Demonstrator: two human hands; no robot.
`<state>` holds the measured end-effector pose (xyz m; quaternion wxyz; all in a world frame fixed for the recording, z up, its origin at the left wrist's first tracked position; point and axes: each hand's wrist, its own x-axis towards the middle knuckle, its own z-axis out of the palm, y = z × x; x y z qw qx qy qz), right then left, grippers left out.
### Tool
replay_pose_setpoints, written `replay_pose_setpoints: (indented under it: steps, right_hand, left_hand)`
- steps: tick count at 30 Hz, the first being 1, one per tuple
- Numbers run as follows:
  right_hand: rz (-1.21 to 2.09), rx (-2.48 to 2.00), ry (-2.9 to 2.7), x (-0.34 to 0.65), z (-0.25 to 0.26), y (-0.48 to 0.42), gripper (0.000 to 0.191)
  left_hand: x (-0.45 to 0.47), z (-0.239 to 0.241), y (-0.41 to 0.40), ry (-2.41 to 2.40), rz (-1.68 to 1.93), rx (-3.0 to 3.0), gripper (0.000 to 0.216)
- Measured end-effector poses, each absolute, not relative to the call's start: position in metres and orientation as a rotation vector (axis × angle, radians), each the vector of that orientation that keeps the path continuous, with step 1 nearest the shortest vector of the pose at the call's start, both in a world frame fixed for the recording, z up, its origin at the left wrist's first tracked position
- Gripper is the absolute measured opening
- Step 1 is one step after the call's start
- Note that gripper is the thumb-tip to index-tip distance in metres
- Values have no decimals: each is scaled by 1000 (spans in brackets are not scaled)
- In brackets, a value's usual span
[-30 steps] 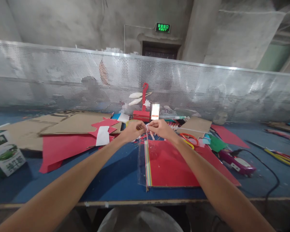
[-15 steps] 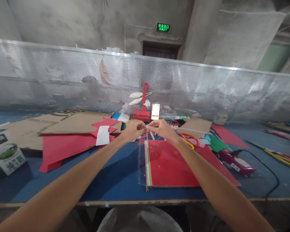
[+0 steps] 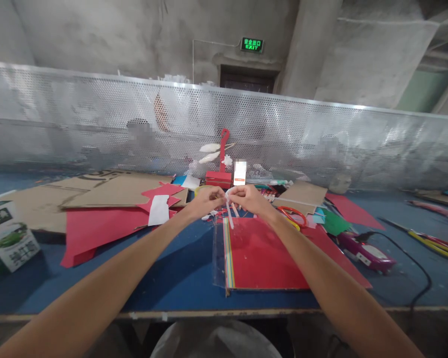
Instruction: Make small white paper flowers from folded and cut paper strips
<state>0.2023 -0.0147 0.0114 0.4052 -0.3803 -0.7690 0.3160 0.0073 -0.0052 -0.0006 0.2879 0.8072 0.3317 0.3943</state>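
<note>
My left hand (image 3: 213,198) and my right hand (image 3: 243,196) meet above the blue table, fingertips pinched close together. Between them is a thin white strip (image 3: 230,217), which looks like paper or tape; its free end hangs down over a stack of red paper (image 3: 265,253). The stack lies in a clear plastic sleeve, with coloured sheet edges along its left side. Small white and pink scraps (image 3: 209,215) lie just below my left hand. Which fingers bear the strip's upper end is hard to make out.
Cardboard sheets (image 3: 108,191) and red paper lie at left, beside a milk carton (image 3: 11,236). A red paper construction (image 3: 218,178) and lit phone (image 3: 240,173) stand behind my hands. Right are orange-handled scissors (image 3: 293,215), a purple corded device (image 3: 368,251) and a perforated metal screen (image 3: 283,129) behind.
The white strip's loose end has swung out to the lower right and shows more clearly. Both hands stay in nearly the same place, still pinched together.
</note>
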Motion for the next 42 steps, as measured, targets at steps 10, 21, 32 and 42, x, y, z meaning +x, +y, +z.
replay_pose_setpoints:
  steps: [10, 21, 32, 42]
  right_hand:
    - [720, -964, -2007, 202, 10, -15, 16]
    - [719, -937, -1959, 203, 9, -11, 14]
    - [583, -942, -2001, 199, -2, -1, 19]
    - [494, -933, -1962, 201, -4, 5, 10]
  left_hand:
    - [7, -3, -2, 857, 1060, 2230, 30]
    - [7, -4, -4, 928, 1161, 2078, 21]
    - [7, 1, -8, 861, 1166, 2237, 9]
    - [2, -2, -3, 1019, 1166, 2292, 17]
